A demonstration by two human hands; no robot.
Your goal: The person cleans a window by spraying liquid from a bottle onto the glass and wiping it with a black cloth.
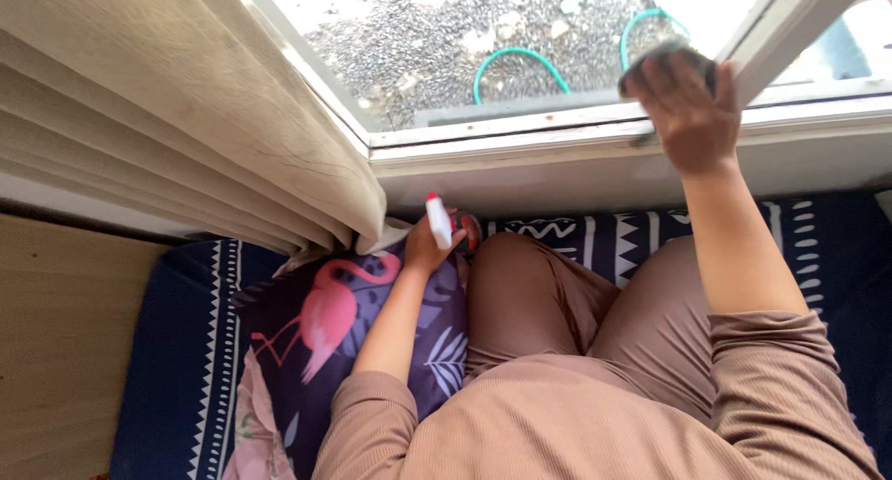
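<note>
Cloth [664, 54], dark, likely soft and light: pressed flat under right hand [689, 108], fingers spread, against window frame [520, 131]. Spray bottle [439, 222], probably rigid and light: below frame, left hand [429, 243] fingers wrapped round its body.

Daylight pours in through the window [520, 43] ahead of me, blowing out its top right corner to white. My right hand [686, 104] is smeared by motion blur. The curtain [167, 118] and my lap sit in soft, even shade.
</note>
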